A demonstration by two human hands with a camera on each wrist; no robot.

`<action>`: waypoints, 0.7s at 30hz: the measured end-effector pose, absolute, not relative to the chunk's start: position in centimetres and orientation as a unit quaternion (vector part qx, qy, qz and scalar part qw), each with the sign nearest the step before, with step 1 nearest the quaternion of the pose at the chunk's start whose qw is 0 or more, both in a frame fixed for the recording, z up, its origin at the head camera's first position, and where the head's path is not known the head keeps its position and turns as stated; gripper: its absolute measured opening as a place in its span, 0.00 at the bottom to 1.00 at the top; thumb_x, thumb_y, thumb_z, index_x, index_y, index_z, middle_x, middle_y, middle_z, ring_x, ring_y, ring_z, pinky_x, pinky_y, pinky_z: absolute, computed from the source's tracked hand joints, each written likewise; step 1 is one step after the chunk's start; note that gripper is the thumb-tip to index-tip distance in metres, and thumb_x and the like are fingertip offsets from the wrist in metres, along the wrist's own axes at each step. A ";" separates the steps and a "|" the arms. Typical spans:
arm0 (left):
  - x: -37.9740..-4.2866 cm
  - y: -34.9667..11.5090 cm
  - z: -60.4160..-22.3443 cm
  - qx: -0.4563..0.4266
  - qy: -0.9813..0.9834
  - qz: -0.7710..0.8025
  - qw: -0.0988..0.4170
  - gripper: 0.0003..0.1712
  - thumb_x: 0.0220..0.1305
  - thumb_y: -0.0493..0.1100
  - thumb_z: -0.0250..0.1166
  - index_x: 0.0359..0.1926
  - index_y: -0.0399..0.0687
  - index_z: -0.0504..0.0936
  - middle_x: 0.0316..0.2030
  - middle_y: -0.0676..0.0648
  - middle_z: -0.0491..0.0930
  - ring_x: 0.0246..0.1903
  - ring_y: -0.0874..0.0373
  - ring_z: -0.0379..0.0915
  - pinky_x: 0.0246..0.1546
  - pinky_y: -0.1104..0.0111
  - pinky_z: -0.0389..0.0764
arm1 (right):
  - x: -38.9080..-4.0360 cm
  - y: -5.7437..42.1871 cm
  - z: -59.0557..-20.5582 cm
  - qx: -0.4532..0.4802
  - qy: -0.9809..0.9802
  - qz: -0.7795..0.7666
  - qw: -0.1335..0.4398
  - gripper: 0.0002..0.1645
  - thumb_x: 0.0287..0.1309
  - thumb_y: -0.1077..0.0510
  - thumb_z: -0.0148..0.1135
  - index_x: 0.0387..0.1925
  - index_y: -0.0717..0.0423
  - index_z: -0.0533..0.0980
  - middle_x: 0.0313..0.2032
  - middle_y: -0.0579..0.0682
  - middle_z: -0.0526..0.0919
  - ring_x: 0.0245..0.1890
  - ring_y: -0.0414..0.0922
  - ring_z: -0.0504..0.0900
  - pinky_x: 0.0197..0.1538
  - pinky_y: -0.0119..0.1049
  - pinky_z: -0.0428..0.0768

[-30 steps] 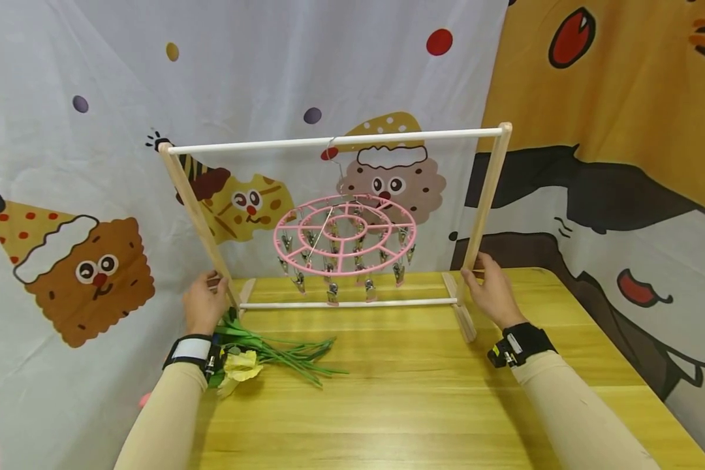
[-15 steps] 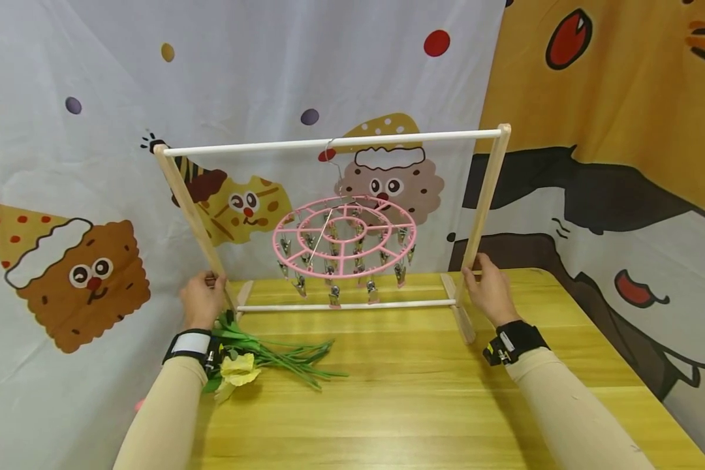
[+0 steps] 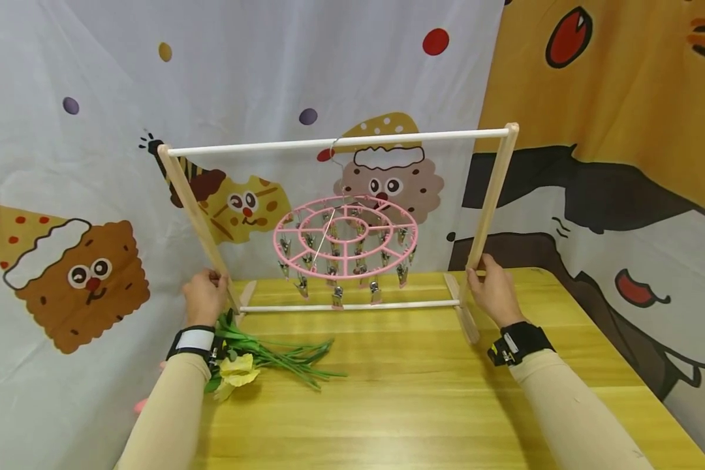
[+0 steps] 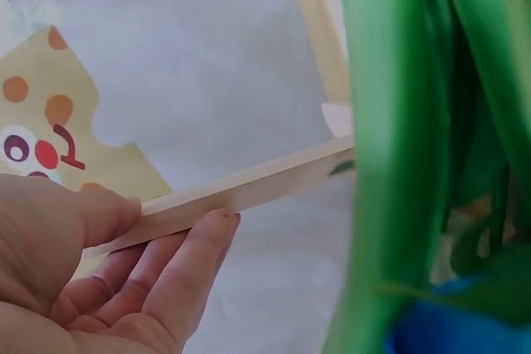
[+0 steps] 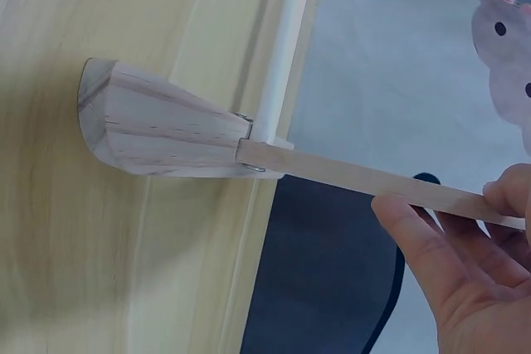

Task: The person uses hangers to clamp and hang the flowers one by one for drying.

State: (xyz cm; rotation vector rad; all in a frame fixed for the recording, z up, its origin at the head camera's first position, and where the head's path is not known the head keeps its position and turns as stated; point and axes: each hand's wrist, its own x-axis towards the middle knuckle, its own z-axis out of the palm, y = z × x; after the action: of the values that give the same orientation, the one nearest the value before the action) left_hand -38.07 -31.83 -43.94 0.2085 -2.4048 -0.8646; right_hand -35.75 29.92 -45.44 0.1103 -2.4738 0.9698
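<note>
A wooden drying rack [image 3: 487, 196] with white top and bottom rods stands upright at the back of the table. My left hand [image 3: 204, 297] grips its left post low down; the left wrist view shows thumb and fingers pinching the wooden post [image 4: 241, 188]. On the other side my right hand [image 3: 495, 290] pinches the right post [image 5: 357, 180], above the wooden foot [image 5: 166, 126]. From the top rod hangs a pink round clip hanger [image 3: 345, 238] by its hook, with several metal clips dangling beneath it.
Flowers with green stems [image 3: 294, 359] and a yellow bloom [image 3: 237, 372] lie beside my left wrist; green leaves [image 4: 390, 155] fill the right of the left wrist view. The wooden table [image 3: 388, 405] meets a cartoon-printed curtain [image 3: 241, 78] behind the rack.
The rack first shifts slightly left, then slightly right, with both hands still on its posts. The pink clip hanger sways a little. The flowers stay put.
</note>
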 end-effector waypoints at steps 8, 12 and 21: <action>-37.3 -30.4 -43.8 0.061 -0.899 -0.312 0.301 0.14 0.83 0.36 0.68 0.45 0.23 0.89 0.40 0.24 0.93 0.42 0.24 0.90 0.52 0.34 0.88 | -35.5 31.3 -45.9 0.044 -0.902 0.349 0.248 0.21 0.88 0.62 0.61 0.69 0.75 0.75 0.62 0.81 0.86 0.58 0.78 0.92 0.55 0.71 0.94; -37.0 -29.9 -43.9 0.057 -0.902 -0.312 0.292 0.15 0.85 0.37 0.66 0.46 0.24 0.88 0.40 0.24 0.93 0.40 0.24 0.90 0.53 0.33 0.88 | -35.2 31.9 -45.9 0.043 -0.904 0.346 0.247 0.22 0.88 0.63 0.61 0.70 0.75 0.74 0.63 0.81 0.86 0.58 0.79 0.92 0.55 0.72 0.93; -36.5 -28.8 -44.2 0.055 -0.905 -0.308 0.287 0.15 0.85 0.37 0.65 0.45 0.25 0.87 0.39 0.24 0.93 0.41 0.24 0.89 0.54 0.34 0.83 | -34.6 33.0 -45.9 0.029 -0.909 0.345 0.233 0.23 0.89 0.61 0.61 0.71 0.74 0.74 0.66 0.82 0.85 0.59 0.80 0.91 0.54 0.71 0.94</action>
State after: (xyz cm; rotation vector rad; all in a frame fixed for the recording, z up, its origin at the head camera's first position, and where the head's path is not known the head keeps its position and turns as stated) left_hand -36.49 -28.81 -44.19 0.1471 -2.4194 -0.8233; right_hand -34.63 33.02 -45.93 0.0784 -2.4963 0.9476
